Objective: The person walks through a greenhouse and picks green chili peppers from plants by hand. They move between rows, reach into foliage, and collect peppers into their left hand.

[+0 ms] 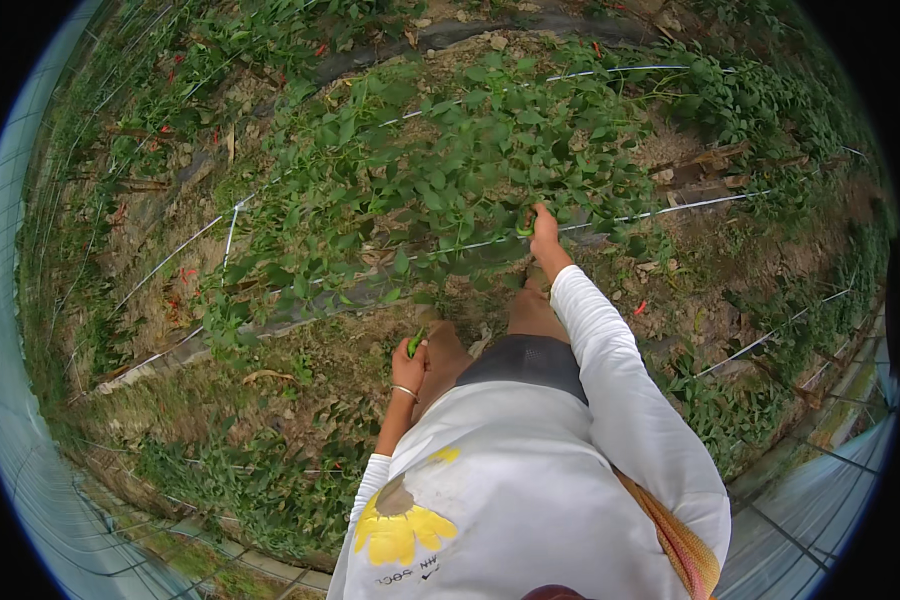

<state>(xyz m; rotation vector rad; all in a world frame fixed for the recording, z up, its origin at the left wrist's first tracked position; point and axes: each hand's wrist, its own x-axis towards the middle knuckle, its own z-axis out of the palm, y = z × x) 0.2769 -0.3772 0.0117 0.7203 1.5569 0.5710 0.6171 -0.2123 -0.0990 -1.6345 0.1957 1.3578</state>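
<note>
My left hand [409, 365], with a bracelet at the wrist, is closed around a green chili pepper [415, 343] held low beside my leg. Farther forward, my right hand [544, 231] is at the near edge of the leafy pepper plants [450, 180]. Its fingers grip another green pepper [526, 225], partly hidden by the fingers. Whether this pepper is still joined to its stem cannot be made out. A white support string [487, 242] runs along the row close to the right hand.
Black mulch film [352, 292] edges the bed. White strings [229, 240] cross at the row's left end. A red pepper [640, 307] lies on the soil to the right. More plants [232, 480] grow behind me, and greenhouse film [7, 262] curves along the left side.
</note>
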